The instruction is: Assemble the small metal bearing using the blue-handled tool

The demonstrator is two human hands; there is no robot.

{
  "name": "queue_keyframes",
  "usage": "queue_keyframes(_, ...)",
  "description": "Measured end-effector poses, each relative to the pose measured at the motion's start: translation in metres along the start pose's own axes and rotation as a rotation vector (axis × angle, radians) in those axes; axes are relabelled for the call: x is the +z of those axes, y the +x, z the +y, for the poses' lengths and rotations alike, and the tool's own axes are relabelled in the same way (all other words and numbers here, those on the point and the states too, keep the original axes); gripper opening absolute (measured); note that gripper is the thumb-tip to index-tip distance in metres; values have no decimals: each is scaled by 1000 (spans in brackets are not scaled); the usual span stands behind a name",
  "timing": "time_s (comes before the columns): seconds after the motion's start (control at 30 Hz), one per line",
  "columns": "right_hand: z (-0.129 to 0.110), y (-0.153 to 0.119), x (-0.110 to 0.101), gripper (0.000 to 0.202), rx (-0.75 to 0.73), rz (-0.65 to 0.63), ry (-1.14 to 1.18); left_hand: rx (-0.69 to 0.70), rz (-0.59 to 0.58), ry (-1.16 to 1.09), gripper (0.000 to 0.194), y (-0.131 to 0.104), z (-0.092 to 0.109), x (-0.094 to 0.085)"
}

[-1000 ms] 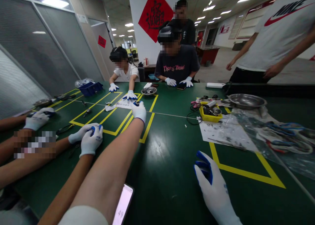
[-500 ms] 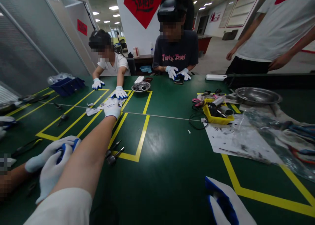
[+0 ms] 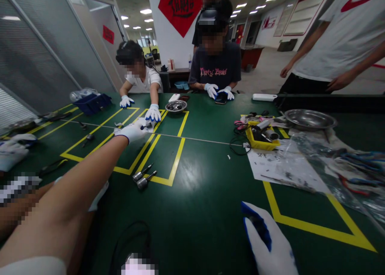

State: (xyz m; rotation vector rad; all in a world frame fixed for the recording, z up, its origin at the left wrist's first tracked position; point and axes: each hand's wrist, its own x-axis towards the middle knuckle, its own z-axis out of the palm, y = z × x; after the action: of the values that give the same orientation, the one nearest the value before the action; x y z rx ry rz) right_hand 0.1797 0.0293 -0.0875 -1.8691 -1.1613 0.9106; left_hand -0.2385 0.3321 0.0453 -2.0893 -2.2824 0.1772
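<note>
My left hand (image 3: 134, 131), in a white glove with blue, reaches across the green table, closed with a small dark metal piece (image 3: 146, 126) at its fingertips. White paper (image 3: 149, 129) lies beneath it, and a co-worker's gloved hand (image 3: 153, 113) is just beyond. Nearer me, two metal cylindrical tools with thin shafts (image 3: 140, 173) lie side by side by a yellow tape corner. At the lower right, my right hand (image 3: 267, 239) rests low over the table, loosely curled, thumb and fingers apart, with nothing visible between them.
Right: a yellow bin of parts (image 3: 263, 143), a metal dish (image 3: 309, 119), a paper sheet (image 3: 260, 164), plastic and tools. A small metal bowl (image 3: 176, 106) stands farther back. Left: a blue bin (image 3: 92, 103) and pliers (image 3: 52, 167). Co-workers sit opposite; another's arms lie beneath my left forearm.
My left hand has turned and drawn slightly left, and the dark piece now shows at its fingertips. The view has shifted; more of my right hand shows. The neighbour's gloved hands are now mostly hidden.
</note>
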Motion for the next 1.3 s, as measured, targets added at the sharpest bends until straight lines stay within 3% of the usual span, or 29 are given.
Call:
queue_keyframes(0.1,-5,-2,9,63,-27,69,42,28,-121,73,55,-38,4,-14)
queue_keyframes(0.3,-15,3,13,62,-132,12,92,145,-278,180,48,-120,29,-26)
queue_keyframes(0.43,-18,8,11,62,-175,-22,84,187,-281,228,47,-161,53,-19)
queue_keyframes(0.57,-24,6,12,62,-194,-3,85,198,-214,259,43,-191,72,-5)
queue_keyframes(0.77,-34,3,15,58,-196,65,155,204,-174,250,42,-212,86,6)
queue_keyframes(0.93,-34,3,16,56,-195,58,166,185,-254,226,43,-219,90,11)
queue_keyframes(1.3,-33,6,17,52,-254,55,177,194,-348,158,48,-225,73,1)
